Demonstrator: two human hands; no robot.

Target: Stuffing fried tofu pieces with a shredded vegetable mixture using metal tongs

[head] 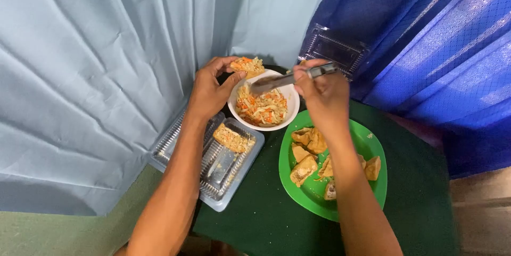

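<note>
Left hand (208, 92) has its fingers pinched around a stuffed tofu pocket (247, 65), holding it right over the far-left rim of the white bowl (235, 112) of shredded vegetable filling (263, 108). The pocket sits with its open side facing up, filling heaped on top, long axis running roughly left-right. Right hand (323, 93) is clamped on a metal spoon (285, 80), handle to the right, bowl end pointing left and down into the filling.

That tofu looks light, soft and a bit oily, so I'd guess it tears or spills if squeezed hard. Gripping the fried sides low, like it's held here, seems the safe spot.

Near right of the bowl is a green plate (367, 147) with more tofu pieces (304, 168). To the left a clear plastic tray (175, 141) holds one filled piece (232, 138). Everything's on a dark green table (266, 219), with another clear tray (332, 48) propped at the far side against a blue curtain (426, 32).
</note>
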